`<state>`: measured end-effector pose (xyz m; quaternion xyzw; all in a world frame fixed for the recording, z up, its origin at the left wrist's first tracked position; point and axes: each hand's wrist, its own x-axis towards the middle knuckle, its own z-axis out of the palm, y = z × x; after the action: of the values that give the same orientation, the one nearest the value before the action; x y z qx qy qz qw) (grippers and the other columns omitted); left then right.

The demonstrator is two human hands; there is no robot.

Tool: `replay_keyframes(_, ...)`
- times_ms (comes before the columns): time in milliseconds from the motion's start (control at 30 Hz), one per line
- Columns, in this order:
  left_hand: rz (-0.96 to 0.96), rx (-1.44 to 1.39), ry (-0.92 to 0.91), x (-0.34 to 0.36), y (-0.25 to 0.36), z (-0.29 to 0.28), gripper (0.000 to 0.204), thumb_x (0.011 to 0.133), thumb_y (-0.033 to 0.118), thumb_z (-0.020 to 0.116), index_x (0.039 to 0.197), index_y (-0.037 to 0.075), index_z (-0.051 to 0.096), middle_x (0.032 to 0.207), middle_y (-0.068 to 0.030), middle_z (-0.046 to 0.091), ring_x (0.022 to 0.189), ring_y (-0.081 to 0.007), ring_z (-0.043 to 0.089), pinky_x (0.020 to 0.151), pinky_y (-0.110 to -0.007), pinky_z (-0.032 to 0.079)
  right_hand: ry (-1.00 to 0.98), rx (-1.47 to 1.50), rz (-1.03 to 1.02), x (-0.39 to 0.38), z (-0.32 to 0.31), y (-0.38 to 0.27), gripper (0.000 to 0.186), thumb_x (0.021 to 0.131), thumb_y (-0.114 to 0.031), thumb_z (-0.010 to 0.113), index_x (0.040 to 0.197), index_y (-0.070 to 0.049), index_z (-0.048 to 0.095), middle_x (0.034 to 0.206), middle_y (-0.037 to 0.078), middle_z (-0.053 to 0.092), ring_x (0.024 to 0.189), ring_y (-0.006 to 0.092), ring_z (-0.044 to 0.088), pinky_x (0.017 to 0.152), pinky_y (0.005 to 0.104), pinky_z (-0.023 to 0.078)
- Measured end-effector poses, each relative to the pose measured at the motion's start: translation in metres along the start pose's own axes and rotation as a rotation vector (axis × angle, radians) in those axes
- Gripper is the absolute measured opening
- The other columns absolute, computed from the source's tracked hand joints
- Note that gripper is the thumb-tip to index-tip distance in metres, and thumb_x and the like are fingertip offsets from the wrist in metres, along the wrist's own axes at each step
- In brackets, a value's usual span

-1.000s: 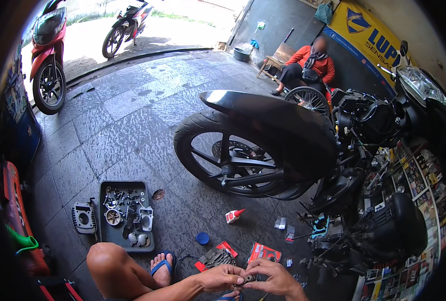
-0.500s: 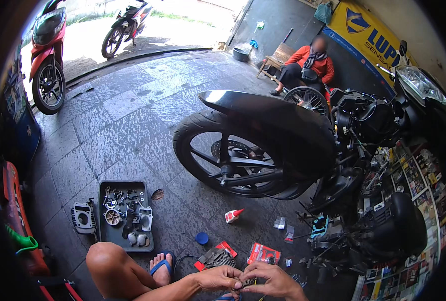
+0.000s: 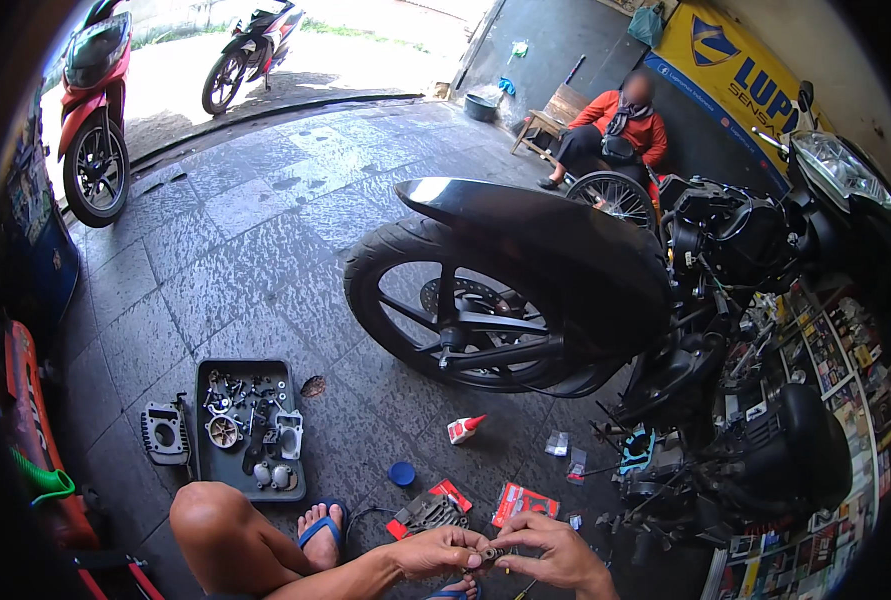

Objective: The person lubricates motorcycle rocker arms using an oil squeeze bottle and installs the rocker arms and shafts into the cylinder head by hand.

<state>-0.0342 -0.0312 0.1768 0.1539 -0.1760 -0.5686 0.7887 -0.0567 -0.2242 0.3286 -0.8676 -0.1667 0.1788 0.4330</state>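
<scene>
Low in the view, my left hand [image 3: 447,550] pinches a small dark metal part [image 3: 487,555], and my right hand [image 3: 539,550] has its fingertips on the same part from the other side. Red-and-white packaging [image 3: 525,502] lies on the floor behind my right hand. Just left of it, a finned metal part [image 3: 430,515] rests on red packaging. A blue cap [image 3: 401,474] and a white bottle with a red nozzle [image 3: 462,429] stand farther forward.
A parts tray [image 3: 295,382] and cylinder block [image 3: 167,434] sit left. A black motorcycle [image 3: 595,280] and engine [image 3: 680,480] fill the right. A red toolbox [image 3: 32,400] is at far left. A person [image 3: 620,125] sits at back. Two scooters [image 3: 95,140] stand near the doorway.
The fingers of my right hand have shifted slightly over the small part. Both hands stay together in about the same place; the surroundings look the same.
</scene>
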Motion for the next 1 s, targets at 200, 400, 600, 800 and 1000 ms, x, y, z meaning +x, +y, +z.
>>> replay_keyframes(200, -0.001, 0.023, 0.030, 0.000, -0.002, 0.003, 0.031, 0.091, 0.020, 0.066, 0.114, 0.000, 0.059, 0.094, -0.0009, 0.060, 0.085, -0.0085, 0.057, 0.078, -0.027, 0.047, -0.011, -0.001, 0.025, -0.002, -0.002, 0.000, 0.031, 0.077, -0.011, 0.079, 0.106, -0.005, 0.072, 0.103, 0.007, 0.064, 0.100, 0.0209, 0.063, 0.088, 0.0322, 0.050)
replay_keyframes(400, -0.001, 0.037, 0.015, -0.001, -0.003, 0.002, 0.031, 0.091, 0.021, 0.066, 0.111, -0.001, 0.059, 0.094, -0.0016, 0.060, 0.085, -0.0092, 0.057, 0.079, -0.028, 0.048, -0.063, -0.027, -0.020, 0.000, 0.002, -0.002, 0.030, 0.078, -0.013, 0.079, 0.106, -0.005, 0.071, 0.102, 0.008, 0.064, 0.100, 0.0228, 0.063, 0.089, 0.0341, 0.050)
replay_keyframes(600, 0.023, 0.025, -0.010, 0.000, -0.001, 0.003, 0.028, 0.092, 0.021, 0.065, 0.108, -0.001, 0.060, 0.092, -0.0023, 0.060, 0.084, -0.0111, 0.058, 0.078, -0.031, 0.050, -0.026, -0.040, 0.053, 0.001, 0.001, -0.005, 0.024, 0.079, -0.015, 0.078, 0.099, -0.004, 0.070, 0.103, 0.008, 0.065, 0.102, 0.0238, 0.063, 0.092, 0.0352, 0.049)
replay_keyframes(800, 0.012, 0.029, -0.022, 0.000, -0.002, 0.001, 0.028, 0.092, 0.021, 0.064, 0.109, -0.001, 0.059, 0.091, -0.0025, 0.059, 0.082, -0.0128, 0.059, 0.078, -0.034, 0.052, -0.061, -0.030, 0.021, 0.001, 0.001, -0.006, 0.026, 0.080, -0.014, 0.076, 0.103, -0.005, 0.070, 0.107, 0.009, 0.064, 0.104, 0.0242, 0.062, 0.092, 0.0362, 0.049)
replay_keyframes(1000, 0.006, 0.062, 0.044, 0.001, -0.003, 0.002, 0.027, 0.092, 0.021, 0.064, 0.109, 0.000, 0.059, 0.089, -0.0018, 0.058, 0.079, -0.0123, 0.060, 0.077, -0.033, 0.052, -0.066, -0.055, 0.011, 0.001, 0.002, -0.008, 0.025, 0.081, -0.013, 0.075, 0.104, -0.005, 0.070, 0.109, 0.010, 0.064, 0.106, 0.0251, 0.062, 0.093, 0.0367, 0.049)
